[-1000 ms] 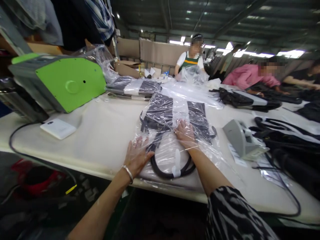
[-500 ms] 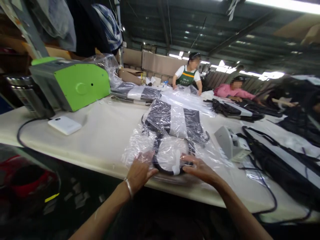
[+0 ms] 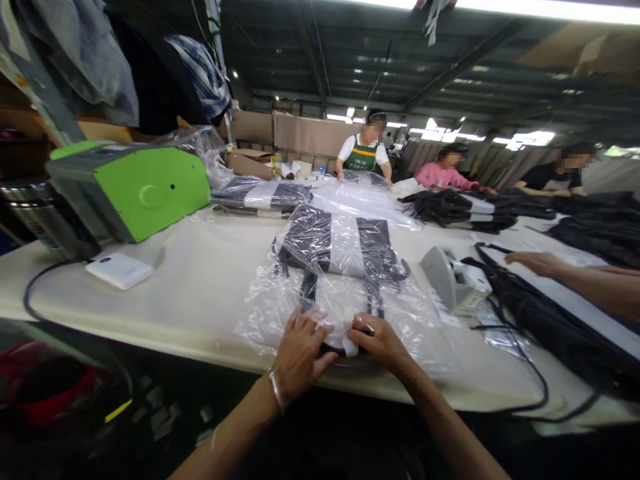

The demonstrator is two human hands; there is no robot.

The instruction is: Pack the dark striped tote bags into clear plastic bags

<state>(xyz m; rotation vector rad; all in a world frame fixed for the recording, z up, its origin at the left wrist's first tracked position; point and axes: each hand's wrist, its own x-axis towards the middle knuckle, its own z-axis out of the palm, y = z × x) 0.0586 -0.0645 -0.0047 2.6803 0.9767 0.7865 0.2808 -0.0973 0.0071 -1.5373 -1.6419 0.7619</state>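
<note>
Wrapped Bag [image 3: 320, 240] on the Worktop [image 3: 200, 267]

The dark bag lies in clear plastic [image 3: 267, 300], its handle [image 3: 334, 350] toward the near edge. The left hand [image 3: 303, 350] rests on the plastic, grip open. The right hand [image 3: 377, 339] curls at the handle beside a white tag [image 3: 351, 339]; I can't tell whether its grip is closed.

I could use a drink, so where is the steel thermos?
In the head view, the steel thermos stands on the table at far left, beside the green-and-grey machine.
</note>
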